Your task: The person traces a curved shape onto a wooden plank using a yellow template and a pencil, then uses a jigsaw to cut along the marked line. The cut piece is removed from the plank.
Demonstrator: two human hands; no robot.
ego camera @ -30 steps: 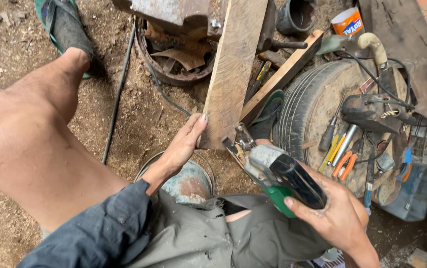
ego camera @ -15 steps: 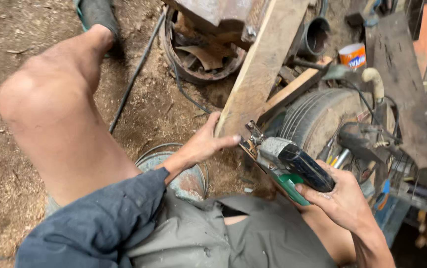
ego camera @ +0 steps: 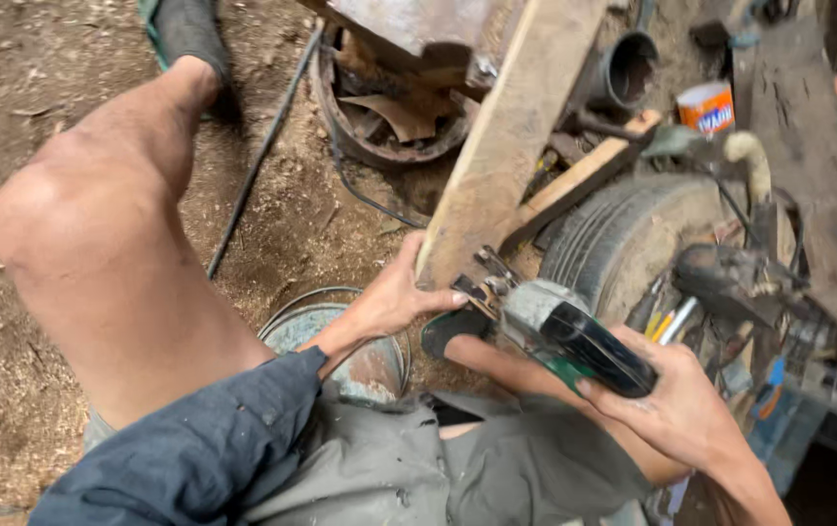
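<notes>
bracing the plank's (ego camera: pixel 506 136) lower end, the left hand (ego camera: pixel 394 297) spreads its fingers just beside the power tool's (ego camera: pixel 555 331) head; right hand (ego camera: pixel 676 409) fingers wrap the body. a slip could likely catch those fingertips.

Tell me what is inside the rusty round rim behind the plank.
Inside the rusty rim lie curled, rusty scraps of sheet metal. A metal block above and the plank cover its far and right parts, so the rest cannot be seen.
</notes>
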